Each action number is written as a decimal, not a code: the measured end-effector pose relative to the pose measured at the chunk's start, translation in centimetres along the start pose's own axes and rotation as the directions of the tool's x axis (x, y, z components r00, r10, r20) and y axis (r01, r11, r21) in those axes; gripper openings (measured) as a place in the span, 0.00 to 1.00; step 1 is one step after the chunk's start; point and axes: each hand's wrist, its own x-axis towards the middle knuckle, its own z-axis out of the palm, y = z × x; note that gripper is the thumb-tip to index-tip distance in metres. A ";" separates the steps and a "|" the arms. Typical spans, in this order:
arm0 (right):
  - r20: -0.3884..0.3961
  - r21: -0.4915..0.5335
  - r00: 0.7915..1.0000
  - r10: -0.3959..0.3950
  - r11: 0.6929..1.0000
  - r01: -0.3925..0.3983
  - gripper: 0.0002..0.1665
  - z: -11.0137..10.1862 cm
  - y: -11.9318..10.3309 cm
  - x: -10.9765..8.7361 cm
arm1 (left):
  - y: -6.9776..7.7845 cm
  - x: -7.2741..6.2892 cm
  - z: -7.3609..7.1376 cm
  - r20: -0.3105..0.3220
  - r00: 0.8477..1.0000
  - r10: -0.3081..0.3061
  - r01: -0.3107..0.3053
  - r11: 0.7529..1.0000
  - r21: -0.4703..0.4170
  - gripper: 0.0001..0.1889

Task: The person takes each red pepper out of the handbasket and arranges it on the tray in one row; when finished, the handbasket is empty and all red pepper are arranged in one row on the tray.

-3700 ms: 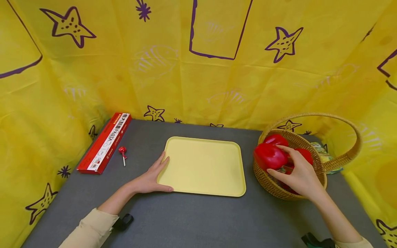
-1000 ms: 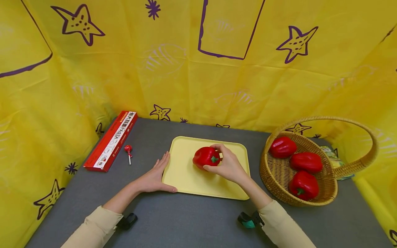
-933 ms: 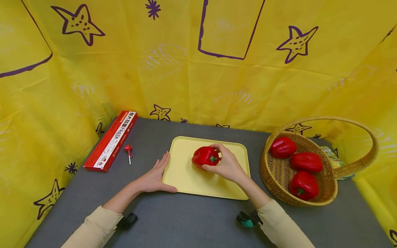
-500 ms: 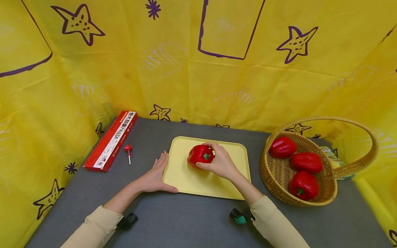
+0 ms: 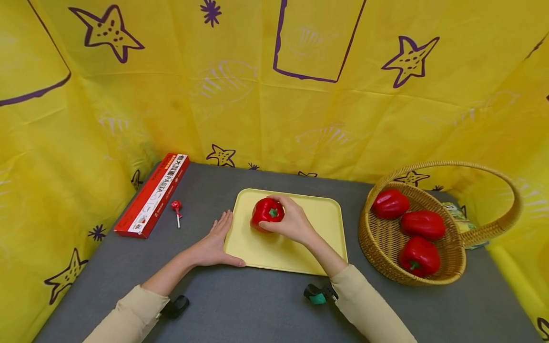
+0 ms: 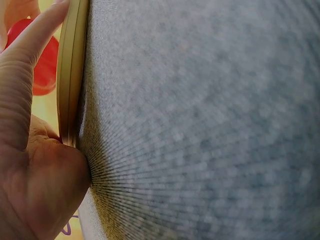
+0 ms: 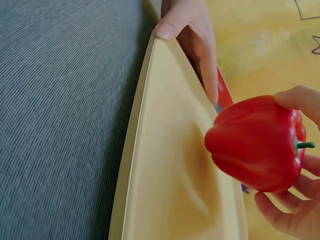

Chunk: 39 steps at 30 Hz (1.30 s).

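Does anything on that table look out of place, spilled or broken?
Nothing looks spilled or broken. Perhaps mildly odd is the lollipop, lying loose beside the pasta box, while three red bell peppers sit in the wicker basket and the right hand holds a fourth pepper over the tray.

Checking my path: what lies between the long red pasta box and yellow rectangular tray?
Head view: a red, white-stick lollipop on grey tabletop, then the left hand touching the tray.
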 end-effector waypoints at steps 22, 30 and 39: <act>-0.013 -0.033 0.998 -0.064 0.997 0.063 0.39 2.8 -1.3 1.6 | -0.1 -0.1 0.1 -0.021 1.000 0.022 -0.022 1.000 -0.021 0.71; -0.019 -0.064 0.993 -0.117 0.991 0.116 0.39 3.5 -1.5 2.1 | -0.2 -0.1 0.1 -0.025 0.999 0.022 -0.022 0.999 -0.031 0.71; 0.008 -0.068 0.985 -0.173 0.983 0.173 0.43 4.2 -1.4 2.3 | -0.5 0.0 0.2 -0.027 0.999 0.046 -0.047 0.998 -0.043 0.70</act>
